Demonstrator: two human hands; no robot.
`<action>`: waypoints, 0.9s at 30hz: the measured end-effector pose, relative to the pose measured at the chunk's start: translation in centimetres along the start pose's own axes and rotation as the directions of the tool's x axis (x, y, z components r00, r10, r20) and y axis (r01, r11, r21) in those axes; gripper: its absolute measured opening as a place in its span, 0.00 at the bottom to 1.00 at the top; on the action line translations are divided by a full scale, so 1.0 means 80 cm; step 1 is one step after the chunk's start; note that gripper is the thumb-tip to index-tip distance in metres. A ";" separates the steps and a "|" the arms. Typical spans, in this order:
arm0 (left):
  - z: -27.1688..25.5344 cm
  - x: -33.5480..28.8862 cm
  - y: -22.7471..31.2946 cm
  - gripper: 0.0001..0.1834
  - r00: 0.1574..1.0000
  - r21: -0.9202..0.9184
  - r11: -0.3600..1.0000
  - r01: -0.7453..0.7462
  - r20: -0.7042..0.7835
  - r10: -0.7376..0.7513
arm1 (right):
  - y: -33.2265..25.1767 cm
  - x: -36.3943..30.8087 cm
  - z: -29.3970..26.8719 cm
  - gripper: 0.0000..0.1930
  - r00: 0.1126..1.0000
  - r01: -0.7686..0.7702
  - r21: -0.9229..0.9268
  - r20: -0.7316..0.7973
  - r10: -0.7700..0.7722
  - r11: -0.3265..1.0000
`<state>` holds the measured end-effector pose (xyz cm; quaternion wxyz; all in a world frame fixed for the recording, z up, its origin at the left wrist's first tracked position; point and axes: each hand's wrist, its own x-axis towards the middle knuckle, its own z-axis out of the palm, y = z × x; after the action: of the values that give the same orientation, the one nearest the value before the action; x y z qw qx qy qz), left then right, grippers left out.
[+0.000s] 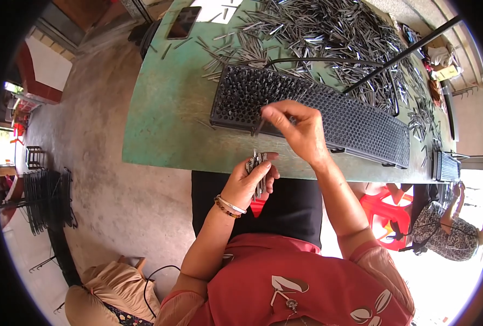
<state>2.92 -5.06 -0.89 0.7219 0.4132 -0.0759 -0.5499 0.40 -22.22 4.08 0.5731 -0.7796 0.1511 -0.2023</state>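
My left hand [242, 183] is closed around a bundle of thin dark metal strips [256, 158], held upright just off the near table edge. My right hand [304, 133] is over the near side of a long black rack [355, 127] full of small round holes. Its thumb and forefinger pinch one thin strip [258, 129], which hangs down by the rack's near edge. Many upright strips [252, 89] fill the left part of the rack. Holes without strips show in its right part.
A big heap of loose strips [328, 27] covers the far side of the green table [165, 125]. A phone [184, 23] lies at the far left. One black rod [404, 54] slants over the table. At right, another person [445, 231] sits near a second rack [446, 166] and red stools [385, 217].
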 end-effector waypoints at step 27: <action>-0.012 0.005 -0.007 0.15 0.998 -0.185 0.983 0.001 -0.059 -0.013 | 0.018 0.002 0.012 0.09 0.943 0.314 -0.329 -0.005 -0.334 0.890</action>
<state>3.18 -4.95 -2.04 0.7572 0.3611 -0.0012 -0.5443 0.97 -21.93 2.50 0.3906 -0.8707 0.0676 -0.2912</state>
